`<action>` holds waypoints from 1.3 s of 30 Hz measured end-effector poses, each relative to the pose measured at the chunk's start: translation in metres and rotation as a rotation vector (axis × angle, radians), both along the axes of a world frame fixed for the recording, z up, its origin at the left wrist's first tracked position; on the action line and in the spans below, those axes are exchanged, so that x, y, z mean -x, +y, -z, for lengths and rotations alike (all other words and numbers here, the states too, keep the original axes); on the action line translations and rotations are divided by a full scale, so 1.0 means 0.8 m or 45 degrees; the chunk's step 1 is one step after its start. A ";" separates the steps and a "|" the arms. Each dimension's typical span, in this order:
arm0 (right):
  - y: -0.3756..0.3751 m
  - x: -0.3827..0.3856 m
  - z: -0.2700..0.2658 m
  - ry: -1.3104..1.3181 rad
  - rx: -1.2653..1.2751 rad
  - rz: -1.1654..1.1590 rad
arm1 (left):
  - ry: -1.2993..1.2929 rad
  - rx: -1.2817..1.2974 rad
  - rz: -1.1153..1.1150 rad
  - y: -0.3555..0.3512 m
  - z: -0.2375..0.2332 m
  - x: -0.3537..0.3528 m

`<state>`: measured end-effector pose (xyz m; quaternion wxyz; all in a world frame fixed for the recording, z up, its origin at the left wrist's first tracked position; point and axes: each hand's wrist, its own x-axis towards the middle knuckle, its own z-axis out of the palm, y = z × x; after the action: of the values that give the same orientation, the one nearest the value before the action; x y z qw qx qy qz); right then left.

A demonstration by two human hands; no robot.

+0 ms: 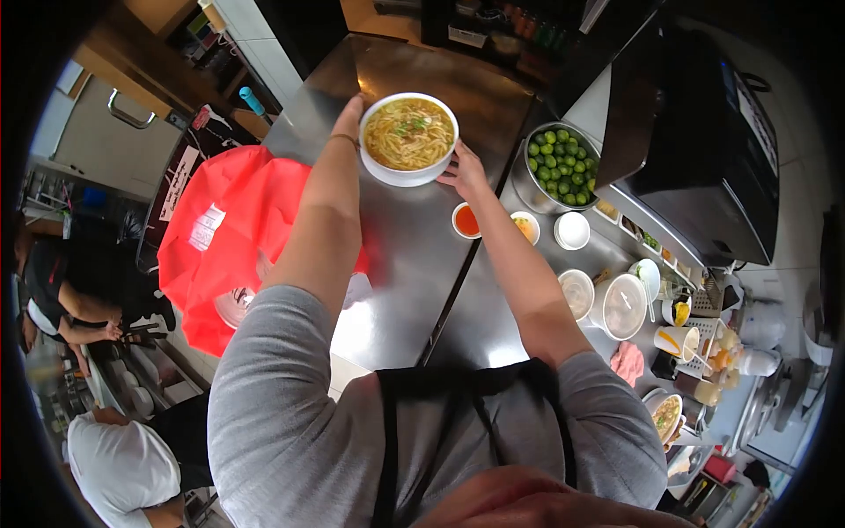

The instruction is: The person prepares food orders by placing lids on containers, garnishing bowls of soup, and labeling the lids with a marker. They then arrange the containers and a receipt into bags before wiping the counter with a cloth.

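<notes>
A white bowl of noodle soup [408,134], topped with chopped greens, is held out over the steel counter between my two hands. My left hand [349,116] grips its left side, with most of the fingers hidden behind the bowl. On the lower right side, my right hand [464,169] has its fingers against the bowl below the rim. A small dish of orange-red sauce [466,221] sits on the counter just below my right hand. Beside my right forearm is another small dish with yellow food [525,228].
A metal pot of green limes [562,165] stands right of my hands, near a dark machine [704,150]. Stacked white dishes [572,231] and lidded tubs [623,306] line the right counter. A red plastic bag [238,220] lies at left. Two other people [123,462] are at far left.
</notes>
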<state>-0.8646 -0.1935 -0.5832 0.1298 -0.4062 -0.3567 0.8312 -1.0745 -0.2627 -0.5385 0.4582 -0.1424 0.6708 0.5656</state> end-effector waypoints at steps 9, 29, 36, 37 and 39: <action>-0.033 0.118 0.016 0.069 0.020 -0.004 | 1.630 0.720 0.814 0.026 -0.056 0.201; -0.104 -0.113 -0.013 -0.450 -1.383 -1.194 | 1.815 0.040 1.289 -0.127 -0.349 0.003; -0.097 -0.130 -0.039 -0.621 -1.659 -0.780 | 1.878 -0.086 1.450 -0.173 -0.368 -0.075; -0.104 -0.145 -0.057 -0.571 -1.756 -0.637 | 1.918 -0.111 1.504 -0.176 -0.367 -0.079; -0.118 -0.188 -0.078 -0.366 -1.966 -0.208 | 1.935 -0.198 1.557 -0.180 -0.367 -0.105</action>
<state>-0.7139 -0.2876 -0.5210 0.2664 -0.2770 -0.8748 0.2949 -0.9904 -0.4070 -0.2447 0.1261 0.6628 0.7063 0.2142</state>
